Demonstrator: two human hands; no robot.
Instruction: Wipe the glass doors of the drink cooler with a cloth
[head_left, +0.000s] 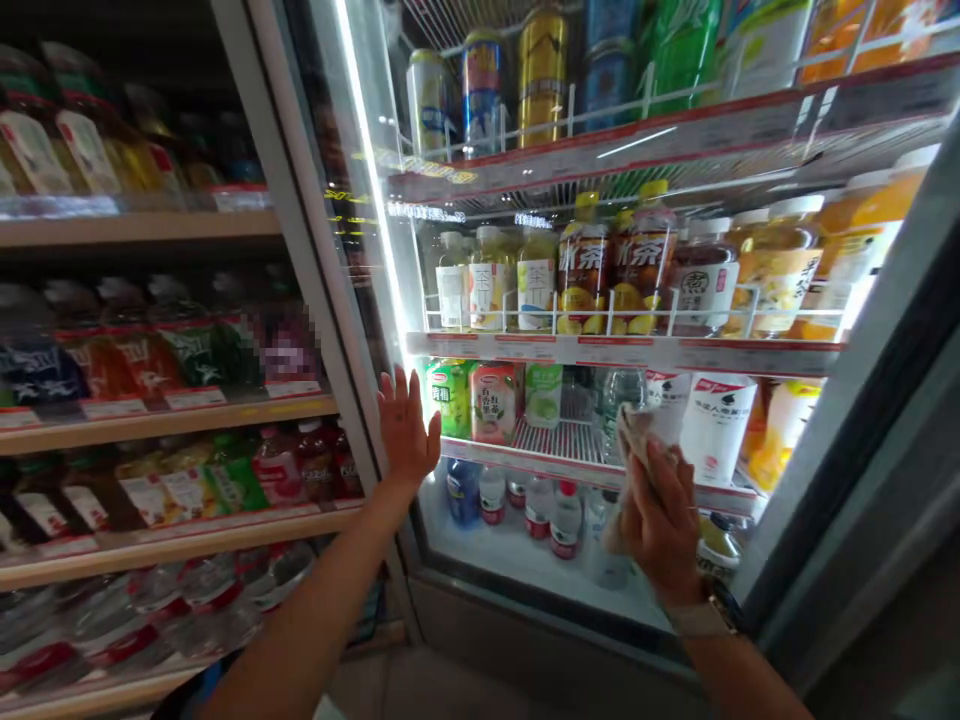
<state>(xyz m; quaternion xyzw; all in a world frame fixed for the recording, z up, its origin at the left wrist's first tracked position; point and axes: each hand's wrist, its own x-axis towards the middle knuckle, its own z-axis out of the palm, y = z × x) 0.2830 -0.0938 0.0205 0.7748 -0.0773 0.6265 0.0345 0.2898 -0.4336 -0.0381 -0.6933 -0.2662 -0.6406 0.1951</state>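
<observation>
A greyish-white cloth [637, 428] is bunched under the fingers of my right hand [661, 515], which seems to press it against the glass door [517, 575] of a lit drinks cooler. Part of the cloth hangs below the palm. A watch [721, 605] is on my right wrist. My left hand [407, 425] is raised with its fingers stretched out and holds nothing. It rests at the left edge of the door, by the metal frame [311, 235]; whether the palm touches the glass, I cannot tell.
Behind the glass, wire-fronted shelves [630, 352] carry cans, tea bottles [583, 265] and cartons. Small water bottles [565, 520] stand at the cooler's bottom. To the left, open wooden shelves [172, 412] hold rows of bottled drinks. A dark door edge [855, 420] slants along the right.
</observation>
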